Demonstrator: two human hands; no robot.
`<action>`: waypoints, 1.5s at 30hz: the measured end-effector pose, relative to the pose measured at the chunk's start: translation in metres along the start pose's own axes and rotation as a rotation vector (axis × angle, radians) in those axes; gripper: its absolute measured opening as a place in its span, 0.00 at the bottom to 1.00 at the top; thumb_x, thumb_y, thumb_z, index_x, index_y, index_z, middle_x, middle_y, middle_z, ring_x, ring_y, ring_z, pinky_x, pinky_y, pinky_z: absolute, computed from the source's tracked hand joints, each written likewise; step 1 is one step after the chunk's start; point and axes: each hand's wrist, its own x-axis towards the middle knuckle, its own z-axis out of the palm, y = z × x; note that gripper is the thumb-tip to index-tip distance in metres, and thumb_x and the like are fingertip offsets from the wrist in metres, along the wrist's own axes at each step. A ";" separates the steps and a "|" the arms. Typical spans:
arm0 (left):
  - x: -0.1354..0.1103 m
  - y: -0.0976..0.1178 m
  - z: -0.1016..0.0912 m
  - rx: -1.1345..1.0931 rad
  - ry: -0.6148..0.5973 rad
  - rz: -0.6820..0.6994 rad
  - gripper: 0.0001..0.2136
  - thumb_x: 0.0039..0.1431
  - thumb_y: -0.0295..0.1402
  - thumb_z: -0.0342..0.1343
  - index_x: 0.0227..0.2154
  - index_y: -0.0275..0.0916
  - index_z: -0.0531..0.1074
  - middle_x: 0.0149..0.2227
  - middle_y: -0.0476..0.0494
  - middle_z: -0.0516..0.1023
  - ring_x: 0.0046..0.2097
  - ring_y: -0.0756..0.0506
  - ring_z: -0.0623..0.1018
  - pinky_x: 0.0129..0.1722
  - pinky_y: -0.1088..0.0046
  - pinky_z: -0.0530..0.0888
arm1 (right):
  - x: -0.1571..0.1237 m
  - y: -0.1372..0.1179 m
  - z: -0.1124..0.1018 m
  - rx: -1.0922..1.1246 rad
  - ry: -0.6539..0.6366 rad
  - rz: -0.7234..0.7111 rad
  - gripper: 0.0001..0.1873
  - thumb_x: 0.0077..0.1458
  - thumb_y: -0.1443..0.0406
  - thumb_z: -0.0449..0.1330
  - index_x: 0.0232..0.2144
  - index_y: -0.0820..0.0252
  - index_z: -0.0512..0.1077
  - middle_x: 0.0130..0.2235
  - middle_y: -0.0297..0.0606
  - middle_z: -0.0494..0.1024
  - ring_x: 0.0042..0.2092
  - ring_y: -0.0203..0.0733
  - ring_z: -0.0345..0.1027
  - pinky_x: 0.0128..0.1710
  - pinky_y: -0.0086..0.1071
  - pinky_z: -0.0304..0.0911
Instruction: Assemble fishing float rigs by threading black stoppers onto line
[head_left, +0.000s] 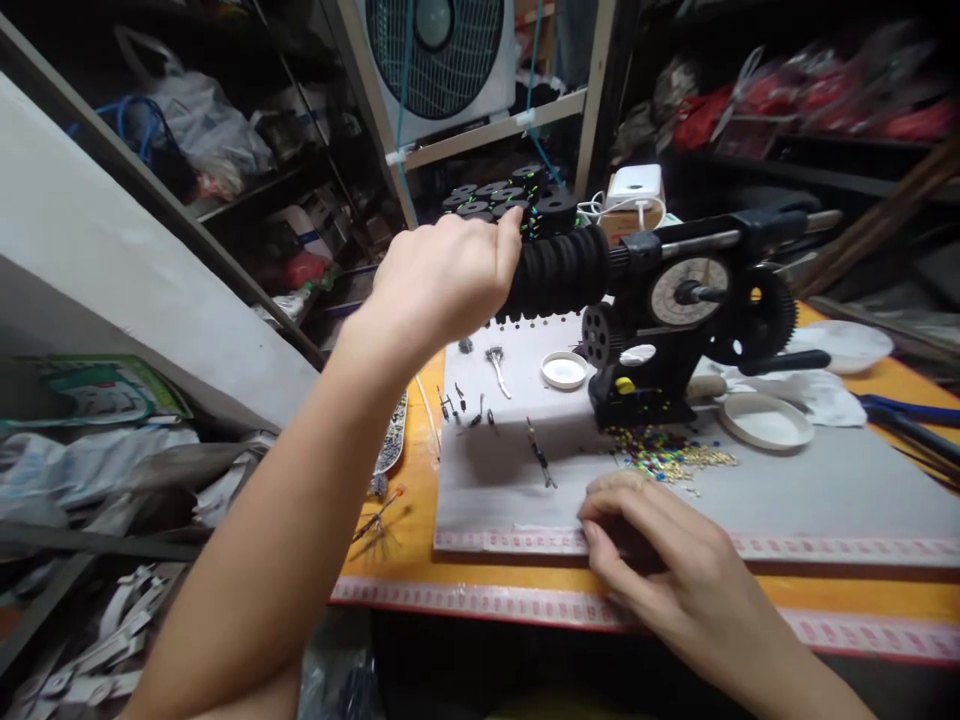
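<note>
A black hand-cranked machine (637, 350) with gears and a round dial stands on a grey board (487, 500). My left hand (450, 265) is closed around the outer end of its black ridged roller (566, 270); the fingertips are hidden behind the hand. My right hand (667, 570) rests at the board's front edge, fingers curled and thumb tip close to the index finger. Whatever it pinches, if anything, does not show. Just beyond it lie loose coloured and gold beads (667, 457). A thin dark tool (538, 455) lies to its left.
Two shallow white dishes, a small one (565, 370) and a larger one (765, 420), sit by the machine. Small brushes and bits (469, 400) lie at left. Blue-handled pliers (911, 420) are at right. Black spools (495, 197) and a fan (435, 60) stand behind.
</note>
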 end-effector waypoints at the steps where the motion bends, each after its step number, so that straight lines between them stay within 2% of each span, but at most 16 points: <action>1: -0.005 0.004 -0.005 0.052 -0.058 0.036 0.23 0.67 0.44 0.48 0.22 0.36 0.75 0.22 0.49 0.71 0.37 0.37 0.84 0.45 0.49 0.74 | 0.000 0.000 0.000 0.004 -0.001 0.002 0.07 0.61 0.73 0.55 0.33 0.57 0.68 0.31 0.35 0.73 0.32 0.40 0.70 0.32 0.32 0.66; 3: -0.017 0.014 -0.014 0.112 -0.080 0.095 0.20 0.70 0.39 0.44 0.32 0.35 0.78 0.30 0.41 0.77 0.43 0.33 0.82 0.49 0.48 0.72 | 0.000 0.000 0.000 0.013 -0.006 0.009 0.07 0.61 0.73 0.54 0.33 0.57 0.67 0.31 0.35 0.73 0.32 0.39 0.69 0.32 0.32 0.66; 5: -0.033 0.025 -0.021 0.049 -0.021 0.142 0.16 0.70 0.38 0.46 0.42 0.35 0.77 0.41 0.35 0.79 0.52 0.31 0.78 0.56 0.47 0.67 | 0.000 -0.001 -0.001 0.026 -0.012 0.022 0.07 0.61 0.73 0.54 0.33 0.57 0.67 0.31 0.35 0.73 0.32 0.39 0.69 0.32 0.32 0.66; 8: -0.072 0.044 -0.033 -0.132 0.061 0.154 0.12 0.67 0.32 0.51 0.51 0.42 0.72 0.54 0.39 0.75 0.64 0.34 0.66 0.65 0.49 0.53 | -0.001 -0.001 -0.003 0.053 -0.011 0.048 0.07 0.61 0.73 0.54 0.33 0.57 0.67 0.32 0.35 0.73 0.33 0.39 0.70 0.33 0.31 0.67; 9: -0.090 0.052 -0.038 -0.167 0.071 0.117 0.13 0.66 0.29 0.50 0.52 0.45 0.71 0.55 0.40 0.74 0.64 0.35 0.65 0.64 0.50 0.54 | -0.001 -0.002 -0.003 0.062 -0.009 0.057 0.07 0.61 0.73 0.54 0.33 0.57 0.67 0.32 0.35 0.73 0.34 0.39 0.70 0.33 0.31 0.67; 10: -0.108 0.059 -0.043 -0.206 0.061 0.088 0.14 0.65 0.27 0.51 0.51 0.45 0.71 0.54 0.40 0.74 0.62 0.35 0.66 0.62 0.51 0.57 | -0.002 -0.002 -0.004 0.070 -0.008 0.064 0.08 0.61 0.73 0.54 0.33 0.57 0.67 0.32 0.35 0.73 0.34 0.39 0.70 0.33 0.31 0.67; 12: -0.144 0.071 -0.052 -0.255 -0.011 -0.043 0.13 0.62 0.24 0.53 0.46 0.45 0.72 0.44 0.40 0.74 0.52 0.36 0.70 0.53 0.53 0.64 | -0.002 -0.002 -0.005 0.084 -0.010 0.078 0.08 0.61 0.73 0.54 0.33 0.57 0.67 0.32 0.35 0.73 0.34 0.39 0.70 0.33 0.31 0.67; 14: -0.174 0.081 -0.055 -0.307 -0.123 -0.170 0.10 0.61 0.23 0.54 0.41 0.45 0.74 0.39 0.42 0.72 0.46 0.38 0.71 0.46 0.56 0.65 | -0.003 -0.002 -0.005 0.096 -0.011 0.087 0.08 0.61 0.74 0.54 0.34 0.56 0.67 0.32 0.35 0.73 0.34 0.38 0.70 0.33 0.31 0.67; 17: -0.198 0.091 -0.050 -0.422 -0.318 -0.328 0.06 0.63 0.27 0.57 0.38 0.44 0.77 0.37 0.44 0.74 0.42 0.39 0.72 0.41 0.58 0.65 | -0.004 -0.003 -0.006 0.115 -0.013 0.095 0.08 0.60 0.74 0.55 0.34 0.56 0.68 0.33 0.35 0.73 0.34 0.38 0.70 0.32 0.30 0.67; 20: -0.202 0.099 -0.041 -0.490 -0.391 -0.400 0.05 0.61 0.28 0.61 0.38 0.44 0.78 0.36 0.45 0.78 0.41 0.39 0.73 0.40 0.57 0.67 | -0.006 -0.002 -0.005 0.128 -0.018 0.098 0.08 0.61 0.74 0.55 0.35 0.57 0.68 0.33 0.35 0.73 0.35 0.38 0.69 0.33 0.31 0.67; 24: -0.199 0.100 -0.038 -0.595 -0.381 -0.406 0.06 0.62 0.25 0.61 0.33 0.44 0.77 0.30 0.50 0.80 0.37 0.42 0.73 0.39 0.60 0.66 | -0.010 0.000 -0.005 0.109 -0.028 0.083 0.07 0.61 0.74 0.56 0.36 0.58 0.68 0.34 0.35 0.72 0.36 0.38 0.68 0.35 0.31 0.65; 27: -0.202 0.094 -0.042 -0.598 -0.348 -0.359 0.07 0.61 0.23 0.61 0.34 0.43 0.77 0.29 0.51 0.80 0.36 0.43 0.72 0.38 0.61 0.65 | -0.012 -0.001 -0.004 0.056 -0.022 0.054 0.07 0.61 0.75 0.56 0.36 0.59 0.67 0.34 0.36 0.72 0.37 0.38 0.67 0.37 0.32 0.64; 33: -0.205 0.084 -0.044 -0.455 -0.298 -0.213 0.10 0.58 0.19 0.61 0.35 0.43 0.76 0.30 0.51 0.82 0.37 0.42 0.73 0.42 0.59 0.61 | -0.015 -0.002 -0.003 -0.104 -0.022 -0.009 0.06 0.61 0.76 0.57 0.38 0.63 0.68 0.34 0.39 0.71 0.38 0.41 0.62 0.39 0.35 0.61; 37: -0.203 0.083 -0.040 -0.394 -0.362 -0.204 0.07 0.57 0.21 0.61 0.31 0.41 0.77 0.32 0.49 0.80 0.39 0.43 0.73 0.43 0.60 0.60 | -0.018 0.000 -0.003 -0.146 -0.040 -0.005 0.05 0.61 0.75 0.58 0.38 0.63 0.69 0.34 0.39 0.71 0.38 0.42 0.61 0.39 0.37 0.60; 42: -0.200 0.084 -0.039 -0.393 -0.485 -0.301 0.07 0.58 0.22 0.59 0.30 0.42 0.76 0.35 0.49 0.78 0.43 0.43 0.72 0.45 0.60 0.60 | -0.020 0.002 -0.003 -0.178 -0.049 0.002 0.03 0.61 0.73 0.59 0.38 0.64 0.70 0.34 0.40 0.70 0.38 0.43 0.63 0.40 0.38 0.60; 45: -0.199 0.084 -0.039 -0.385 -0.510 -0.324 0.06 0.57 0.23 0.59 0.29 0.41 0.76 0.34 0.49 0.77 0.43 0.43 0.72 0.44 0.61 0.60 | -0.022 0.002 -0.004 -0.193 -0.058 0.002 0.02 0.62 0.72 0.58 0.37 0.62 0.70 0.34 0.39 0.70 0.37 0.43 0.63 0.39 0.37 0.59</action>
